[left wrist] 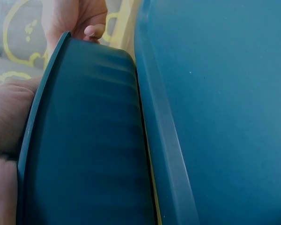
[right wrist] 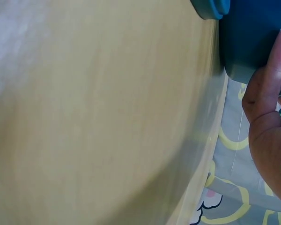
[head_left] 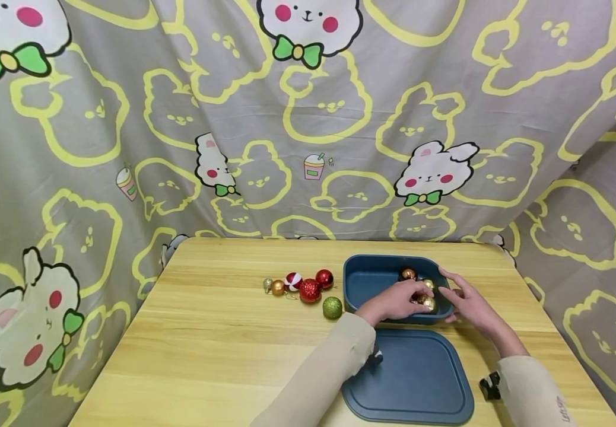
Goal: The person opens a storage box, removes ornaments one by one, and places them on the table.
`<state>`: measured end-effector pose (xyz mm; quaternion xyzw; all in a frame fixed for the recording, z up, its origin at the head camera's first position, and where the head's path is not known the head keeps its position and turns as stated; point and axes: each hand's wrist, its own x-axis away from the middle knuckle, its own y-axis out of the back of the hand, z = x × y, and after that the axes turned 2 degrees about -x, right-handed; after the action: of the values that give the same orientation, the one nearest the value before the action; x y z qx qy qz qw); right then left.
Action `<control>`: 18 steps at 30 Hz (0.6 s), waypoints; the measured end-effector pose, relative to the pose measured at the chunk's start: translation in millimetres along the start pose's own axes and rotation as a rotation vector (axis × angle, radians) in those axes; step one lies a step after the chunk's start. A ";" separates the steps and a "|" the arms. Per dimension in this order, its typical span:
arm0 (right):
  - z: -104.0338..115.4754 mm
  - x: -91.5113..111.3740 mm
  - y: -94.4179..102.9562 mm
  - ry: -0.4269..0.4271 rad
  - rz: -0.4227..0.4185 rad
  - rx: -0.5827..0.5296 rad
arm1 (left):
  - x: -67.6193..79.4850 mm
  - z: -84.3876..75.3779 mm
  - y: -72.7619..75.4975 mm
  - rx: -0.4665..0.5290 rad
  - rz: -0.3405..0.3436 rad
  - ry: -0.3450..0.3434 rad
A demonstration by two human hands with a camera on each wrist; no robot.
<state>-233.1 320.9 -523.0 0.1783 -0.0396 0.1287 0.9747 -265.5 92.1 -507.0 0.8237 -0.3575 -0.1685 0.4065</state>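
A deep blue rectangular box [head_left: 368,279] stands on the table, its right part holding several shiny Christmas balls. My left hand [head_left: 397,300] reaches over the near rim into it, with thumb and fingers around a gold Christmas ball [head_left: 427,304]. Beside that lie another gold ball [head_left: 428,284] and a copper-coloured ball [head_left: 409,273]. My right hand [head_left: 470,302] grips the right end wall of the box, the thumb over the rim and other fingers outside. In the left wrist view the box's wall [left wrist: 89,131] hides the left fingertips.
Left of the box lie a green glitter ball [head_left: 332,308], a red glitter ball [head_left: 310,291], a shiny red ball [head_left: 324,278], a red-and-white ball [head_left: 293,281] and small gold ones [head_left: 278,287]. A flat blue lid [head_left: 409,376] lies in front. A patterned curtain [head_left: 335,124] hangs behind.
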 end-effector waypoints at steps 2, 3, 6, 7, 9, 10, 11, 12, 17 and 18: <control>0.2 -0.2 0.1 0.000 -0.003 0.003 | 0.4 1.1 0.4 0.002 -0.017 0.001; 0.4 -0.3 0.2 -0.002 -0.004 0.004 | 0.5 1.8 0.5 0.005 -0.025 0.000; 0.6 -0.7 -0.1 -0.007 -0.007 0.004 | 1.3 3.7 0.7 -0.007 -0.046 0.004; 0.7 -0.7 -0.2 -0.009 -0.008 0.002 | 1.6 4.1 0.9 -0.008 -0.054 0.005; 0.5 -0.7 -0.4 -0.012 -0.007 0.002 | 2.6 4.4 1.7 -0.007 -0.070 0.000; 0.3 -0.6 -0.5 -0.012 -0.006 0.002 | 3.1 4.4 2.2 -0.010 -0.078 -0.002; 0.2 -0.5 -0.6 -0.012 -0.006 0.001 | 3.6 4.4 2.7 -0.008 -0.089 -0.007; 0.1 -0.3 -0.7 -0.012 -0.006 0.000 | 4.2 4.2 3.3 -0.006 -0.099 -0.014; 0.6 0.3 -0.6 -0.004 -0.002 0.004 | 8.7 4.3 7.1 0.026 -0.140 -0.046; 0.9 0.3 -0.4 -0.003 -0.001 0.007 | 10.0 4.3 8.4 0.037 -0.144 -0.048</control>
<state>-232.7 320.3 -522.2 0.1821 -0.0403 0.1279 0.9741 -264.9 79.0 -502.9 0.8505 -0.3099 -0.2102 0.3692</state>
